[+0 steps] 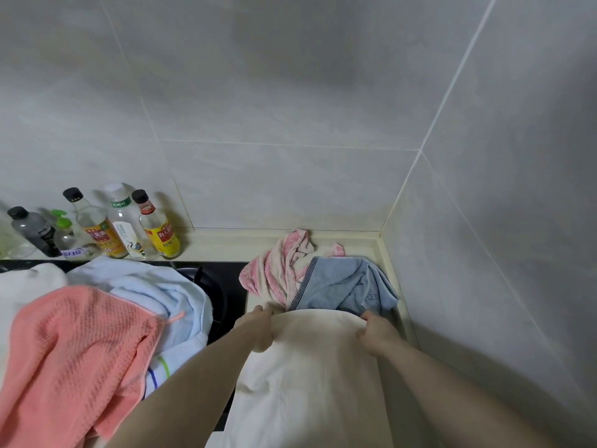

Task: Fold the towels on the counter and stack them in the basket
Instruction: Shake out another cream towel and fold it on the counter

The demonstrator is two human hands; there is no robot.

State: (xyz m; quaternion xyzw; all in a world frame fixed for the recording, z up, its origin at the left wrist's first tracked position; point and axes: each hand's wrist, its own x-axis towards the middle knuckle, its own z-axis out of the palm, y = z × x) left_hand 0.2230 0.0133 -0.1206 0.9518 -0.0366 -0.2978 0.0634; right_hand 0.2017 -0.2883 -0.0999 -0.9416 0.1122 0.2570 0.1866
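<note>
A cream towel (310, 376) hangs between my two hands over the counter's right end. My left hand (258, 328) grips its far left corner and my right hand (376, 331) grips its far right corner. Just beyond lie a crumpled blue-grey towel (349, 286) and a pink-and-white towel (281, 266) in the corner. On the left, a coral waffle towel (77, 357) lies over a light blue towel (155, 292), with a white towel (26, 286) beside them. No basket is in view.
Several bottles (122, 221) stand against the tiled back wall (290, 124) at the left. A black gas hob (223, 286) lies between the two towel heaps. The side wall (500, 253) closes off the counter (387, 253) on the right.
</note>
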